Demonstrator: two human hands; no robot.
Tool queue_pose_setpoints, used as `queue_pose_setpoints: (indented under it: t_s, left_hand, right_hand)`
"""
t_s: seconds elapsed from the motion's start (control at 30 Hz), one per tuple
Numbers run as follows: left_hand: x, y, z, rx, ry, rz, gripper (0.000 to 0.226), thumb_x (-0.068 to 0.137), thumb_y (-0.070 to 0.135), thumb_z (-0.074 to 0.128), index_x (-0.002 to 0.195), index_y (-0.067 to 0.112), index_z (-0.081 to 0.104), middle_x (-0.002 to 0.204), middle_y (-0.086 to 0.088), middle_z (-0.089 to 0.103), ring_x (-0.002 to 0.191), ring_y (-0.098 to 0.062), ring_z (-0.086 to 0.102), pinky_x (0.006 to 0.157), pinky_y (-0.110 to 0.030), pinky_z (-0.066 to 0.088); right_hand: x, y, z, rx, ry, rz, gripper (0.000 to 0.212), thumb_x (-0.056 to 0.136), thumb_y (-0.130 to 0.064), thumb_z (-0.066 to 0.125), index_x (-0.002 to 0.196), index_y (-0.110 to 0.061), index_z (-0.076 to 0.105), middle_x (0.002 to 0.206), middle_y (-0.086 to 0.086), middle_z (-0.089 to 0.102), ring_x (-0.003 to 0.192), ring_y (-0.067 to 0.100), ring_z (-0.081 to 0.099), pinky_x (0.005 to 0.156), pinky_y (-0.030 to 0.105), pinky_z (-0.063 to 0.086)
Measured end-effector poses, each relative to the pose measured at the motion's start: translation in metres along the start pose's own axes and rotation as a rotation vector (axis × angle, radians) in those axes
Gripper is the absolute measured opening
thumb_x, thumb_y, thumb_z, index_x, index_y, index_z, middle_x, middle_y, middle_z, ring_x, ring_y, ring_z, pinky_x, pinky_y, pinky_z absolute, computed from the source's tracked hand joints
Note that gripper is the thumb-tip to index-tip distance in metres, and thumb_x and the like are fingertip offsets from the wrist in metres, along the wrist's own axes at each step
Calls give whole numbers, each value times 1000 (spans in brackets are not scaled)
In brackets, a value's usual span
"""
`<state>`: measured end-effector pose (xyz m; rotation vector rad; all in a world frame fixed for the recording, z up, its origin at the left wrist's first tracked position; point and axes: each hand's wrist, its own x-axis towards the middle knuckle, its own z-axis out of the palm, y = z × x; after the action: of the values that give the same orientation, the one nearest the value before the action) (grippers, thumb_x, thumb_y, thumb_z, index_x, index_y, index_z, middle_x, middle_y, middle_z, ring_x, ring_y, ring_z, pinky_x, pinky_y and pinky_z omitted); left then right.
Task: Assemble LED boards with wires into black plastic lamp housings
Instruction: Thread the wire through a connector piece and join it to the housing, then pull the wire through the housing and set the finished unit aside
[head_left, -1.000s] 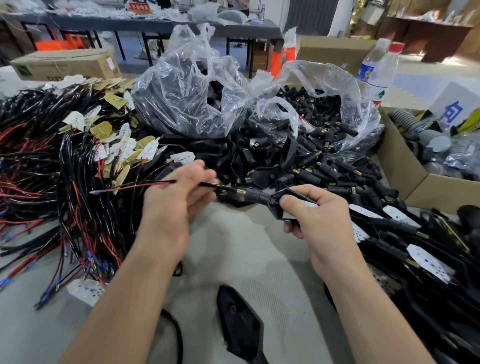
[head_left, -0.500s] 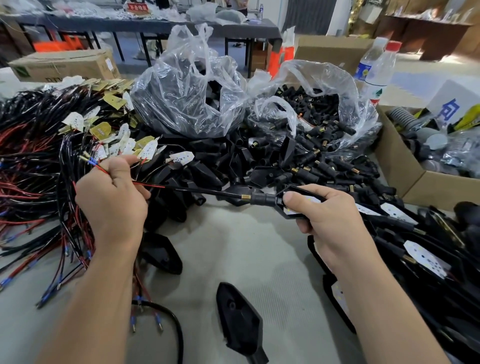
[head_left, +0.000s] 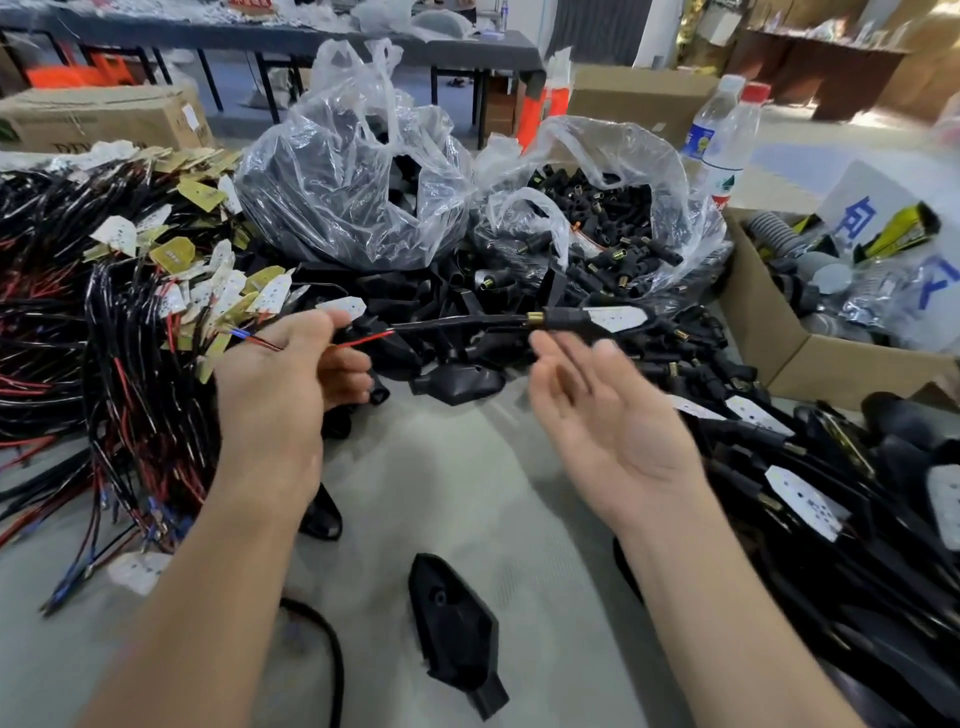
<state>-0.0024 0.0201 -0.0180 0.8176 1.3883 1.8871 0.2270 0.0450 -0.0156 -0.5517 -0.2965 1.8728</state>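
- Bare table (head_left: 467, 493) open from 6 up to centre.
- Lone housing (head_left: 457, 618) lies in that lane at 6.
- Wire bundles (head_left: 104, 364) block 9, housing heap (head_left: 831, 519) blocks 3, bags (head_left: 353, 182) wall off 12.

The left hand (head_left: 275, 384) pinches the wire (head_left: 363, 340) of a black lamp housing (head_left: 571, 318), and the right hand (head_left: 613, 415) is palm up just below it.

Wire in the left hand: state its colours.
The wire is red with a black strand and a blue tip; the head view shows it.
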Motion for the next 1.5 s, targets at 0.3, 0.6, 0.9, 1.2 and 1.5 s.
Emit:
queue_pose_setpoints:
  t_s: [0.3,0.6,0.9,1.2,1.5]
  left_hand:
    - [-66,11,35,87,-943,-119,20,81,12,74,99,10,82,73,-19,75,55,-23,71,54,-26,56]
    - [-64,5,37,322,-971,-219,27,82,40,65,97,26,82,93,-10,80,83,-22,77,73,-26,60]
    - [-63,-11,44,550,-613,-122,22,94,5,66,84,18,81,73,-2,78,69,-14,74,73,-27,62]
    - [-47,-24,31,1034,-268,338,32,87,16,68,116,26,77,120,2,75,117,-22,64,105,-37,47]
    - [-14,-44,14,1276,-385,348,87,90,17,63,164,22,18,172,-8,5,159,-24,1,128,-43,15]
  right_hand:
    - [7,-42,51,-270,159,-165,14,104,4,46,105,4,60,68,17,67,49,17,63,49,25,56]
    - [-30,-136,12,-1245,307,-104,23,101,-15,56,89,1,67,45,-2,42,33,10,24,34,20,19]
    - [-90,-138,-25,-2497,530,-162,33,93,-45,65,70,-22,72,59,-2,64,71,29,63,64,32,45]
    - [-41,-68,23,-2524,455,-740,10,86,-31,64,90,-24,68,79,5,67,70,33,60,60,31,33]
    - [65,-10,-5,-2472,-1,-436,58,93,-5,54,149,-18,47,134,11,51,123,36,47,101,43,43]
